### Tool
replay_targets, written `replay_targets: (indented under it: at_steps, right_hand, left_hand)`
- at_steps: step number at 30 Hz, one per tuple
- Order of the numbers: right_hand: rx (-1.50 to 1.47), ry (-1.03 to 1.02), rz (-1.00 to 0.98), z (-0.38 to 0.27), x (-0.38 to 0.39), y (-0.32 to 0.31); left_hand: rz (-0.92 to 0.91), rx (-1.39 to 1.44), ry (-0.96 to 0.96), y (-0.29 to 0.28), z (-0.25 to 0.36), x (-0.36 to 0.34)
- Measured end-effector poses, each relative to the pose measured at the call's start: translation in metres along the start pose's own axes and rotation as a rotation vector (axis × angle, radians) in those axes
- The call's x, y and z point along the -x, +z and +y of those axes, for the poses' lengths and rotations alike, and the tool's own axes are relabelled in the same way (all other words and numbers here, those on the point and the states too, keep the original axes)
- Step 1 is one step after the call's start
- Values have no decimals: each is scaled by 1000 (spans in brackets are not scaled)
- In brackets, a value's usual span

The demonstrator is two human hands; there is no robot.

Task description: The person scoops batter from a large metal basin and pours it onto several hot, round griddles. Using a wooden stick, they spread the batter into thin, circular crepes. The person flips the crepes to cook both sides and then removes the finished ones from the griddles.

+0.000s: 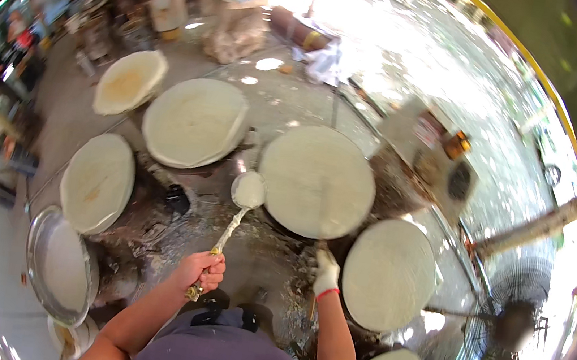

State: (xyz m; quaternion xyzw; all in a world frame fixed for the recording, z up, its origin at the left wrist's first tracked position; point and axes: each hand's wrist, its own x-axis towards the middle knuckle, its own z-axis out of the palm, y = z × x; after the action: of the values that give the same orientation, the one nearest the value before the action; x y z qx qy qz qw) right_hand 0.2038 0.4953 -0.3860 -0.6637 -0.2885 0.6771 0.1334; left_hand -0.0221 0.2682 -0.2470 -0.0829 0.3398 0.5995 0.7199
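Left hand (203, 276) grips the ladle (230, 229); its bowl (248, 190), apparently white-filled, lies ahead.

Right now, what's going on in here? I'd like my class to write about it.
A person's bare left hand grips the handle of a ladle, its bowl by the left edge of a large pale disc. The gloved right hand is at that disc's near edge; whether it holds anything is unclear. Other pale discs are spread around, one just right of the glove. A fan stands at far right.
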Motion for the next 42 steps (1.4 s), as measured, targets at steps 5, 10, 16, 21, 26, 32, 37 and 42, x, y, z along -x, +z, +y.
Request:
replay_targets:
  at_steps: [5,10,16,21,26,32,37,42]
  right_hand:
    - [-326,-287,-12,34,1,45]
    - [42,-177,-180,58,30,212]
    - [503,-629,-505,75,53,493]
    - [750,-740,-318,84,57,613]
    - [676,-653,-424,89,78,631]
    - [66,-541,-485,92,93,611]
    - [70,-469,-427,89,33,598]
    - [-18,-544,-440,-38,45,556]
  left_hand:
    - [74,149,201,-62,29,72]
    - [296,246,395,-135,79,149]
    - [504,248,603,-256,124,238]
    - [645,397,736,-301,149,303]
    - [692,555,821,-335,152,337]
    - [673,601,919,-348,152,345]
    - [576,605,901,-339,152,320]
    - [603,645,863,-298,167,277]
